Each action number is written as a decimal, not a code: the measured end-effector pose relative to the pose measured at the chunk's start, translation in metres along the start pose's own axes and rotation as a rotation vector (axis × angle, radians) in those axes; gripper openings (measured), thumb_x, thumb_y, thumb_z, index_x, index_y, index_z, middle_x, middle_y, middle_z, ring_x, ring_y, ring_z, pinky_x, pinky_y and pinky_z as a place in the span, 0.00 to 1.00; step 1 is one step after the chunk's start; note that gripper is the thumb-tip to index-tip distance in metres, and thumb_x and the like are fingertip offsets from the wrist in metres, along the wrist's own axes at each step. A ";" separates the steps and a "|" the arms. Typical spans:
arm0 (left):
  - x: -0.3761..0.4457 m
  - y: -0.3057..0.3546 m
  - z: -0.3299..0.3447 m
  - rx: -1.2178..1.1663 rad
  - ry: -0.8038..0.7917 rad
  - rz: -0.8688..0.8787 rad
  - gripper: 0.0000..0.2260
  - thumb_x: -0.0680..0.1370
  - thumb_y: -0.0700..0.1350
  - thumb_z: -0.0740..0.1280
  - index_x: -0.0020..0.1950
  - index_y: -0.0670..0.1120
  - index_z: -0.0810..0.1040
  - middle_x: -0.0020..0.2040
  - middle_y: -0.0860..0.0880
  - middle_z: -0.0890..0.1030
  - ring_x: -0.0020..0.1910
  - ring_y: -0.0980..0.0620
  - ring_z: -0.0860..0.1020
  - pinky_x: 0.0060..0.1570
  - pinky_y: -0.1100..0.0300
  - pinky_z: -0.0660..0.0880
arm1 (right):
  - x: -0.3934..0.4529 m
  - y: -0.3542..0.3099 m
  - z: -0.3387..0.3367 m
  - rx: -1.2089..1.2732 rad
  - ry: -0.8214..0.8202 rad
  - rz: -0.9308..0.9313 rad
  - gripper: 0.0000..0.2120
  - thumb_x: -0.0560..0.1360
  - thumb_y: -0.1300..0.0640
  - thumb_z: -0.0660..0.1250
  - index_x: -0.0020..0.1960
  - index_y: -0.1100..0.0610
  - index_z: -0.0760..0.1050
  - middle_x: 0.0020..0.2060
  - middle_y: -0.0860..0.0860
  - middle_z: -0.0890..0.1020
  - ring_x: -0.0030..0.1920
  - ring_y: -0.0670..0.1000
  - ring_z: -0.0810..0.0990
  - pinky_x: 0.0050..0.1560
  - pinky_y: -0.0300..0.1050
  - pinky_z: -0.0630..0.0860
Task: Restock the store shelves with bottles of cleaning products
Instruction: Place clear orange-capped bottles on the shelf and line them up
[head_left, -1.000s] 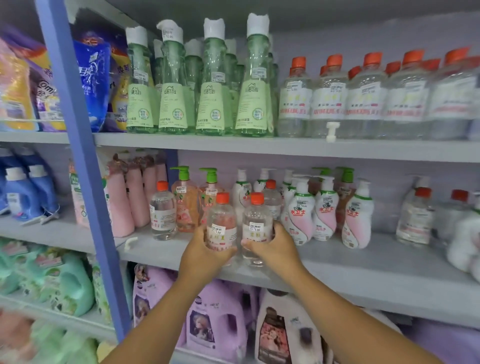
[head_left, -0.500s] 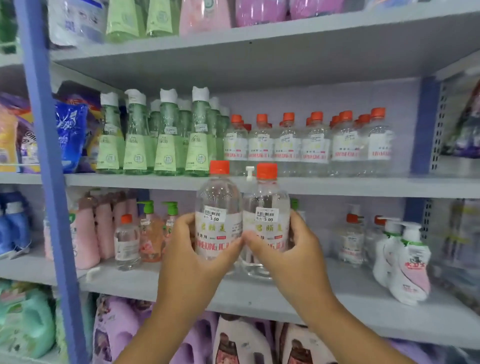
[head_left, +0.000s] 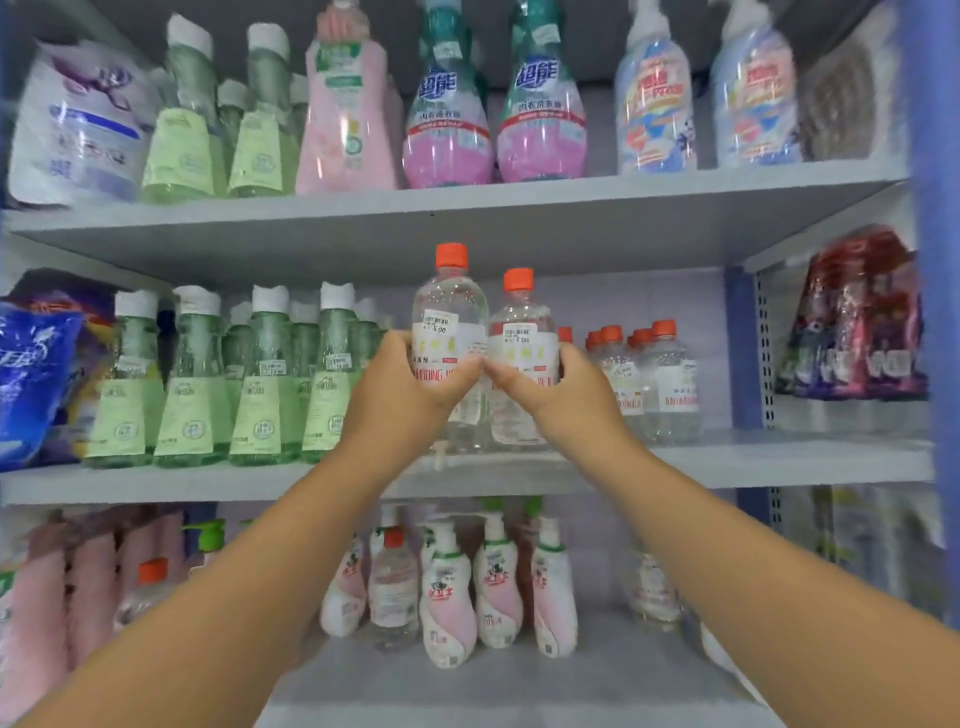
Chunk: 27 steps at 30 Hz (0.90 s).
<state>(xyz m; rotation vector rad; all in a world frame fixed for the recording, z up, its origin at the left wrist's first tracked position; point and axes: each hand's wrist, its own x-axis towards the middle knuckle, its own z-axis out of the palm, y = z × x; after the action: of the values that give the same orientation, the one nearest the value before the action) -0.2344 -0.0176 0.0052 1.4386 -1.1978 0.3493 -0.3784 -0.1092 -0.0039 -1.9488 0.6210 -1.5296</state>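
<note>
Both clear bottles have risen from the lower shelf to the middle shelf (head_left: 779, 462), which serves as the landmark from here on.

Farthest left on that shelf stand the green bottles (head_left: 270, 374), packed in rows with labels facing out, so the space just right of them is where the new stock fits. The left hand (head_left: 400, 395) wraps its fingers and thumb round the left clear bottle (head_left: 449, 322), gripping it at the label where the body is widest and steadiest. This bottle is upright, and its base appears to hang just above the shelf's front edge, though the hand hides part of it. Touching it on the right, the right clear bottle (head_left: 522, 338) sits a little lower, its base seemingly at or on the shelf; the right hand (head_left: 556, 400) curls round its label likewise. Thumbs nearly meet, which keeps the pair side by side as one unit. Right of them, further back on the shelf, stands the orange-capped group (head_left: 649, 374) of matching bottles, so the pair is likely being set in front to extend that row.
</note>
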 end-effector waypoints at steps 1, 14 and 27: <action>0.007 -0.006 0.002 0.014 -0.002 -0.019 0.23 0.72 0.64 0.73 0.57 0.51 0.72 0.45 0.57 0.79 0.40 0.59 0.78 0.35 0.58 0.72 | 0.006 0.004 0.006 -0.030 -0.005 0.015 0.26 0.66 0.33 0.75 0.55 0.48 0.76 0.46 0.42 0.84 0.46 0.44 0.83 0.48 0.48 0.82; 0.031 -0.096 0.013 0.348 -0.011 -0.269 0.30 0.66 0.75 0.69 0.52 0.53 0.68 0.42 0.56 0.77 0.38 0.55 0.77 0.35 0.57 0.74 | 0.045 0.036 0.080 -0.330 -0.162 0.196 0.44 0.68 0.30 0.71 0.72 0.57 0.62 0.58 0.47 0.74 0.57 0.52 0.75 0.52 0.46 0.73; 0.021 -0.113 0.013 0.404 0.053 -0.140 0.27 0.72 0.72 0.64 0.61 0.55 0.74 0.52 0.55 0.75 0.47 0.52 0.77 0.44 0.53 0.77 | 0.033 0.042 0.069 -0.241 -0.288 0.147 0.19 0.72 0.43 0.74 0.60 0.43 0.75 0.52 0.39 0.83 0.52 0.43 0.82 0.58 0.51 0.80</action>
<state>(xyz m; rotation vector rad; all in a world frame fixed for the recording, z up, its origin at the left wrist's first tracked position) -0.1401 -0.0605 -0.0451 1.8383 -1.0120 0.5516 -0.3040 -0.1507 -0.0217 -2.1957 0.8308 -1.0993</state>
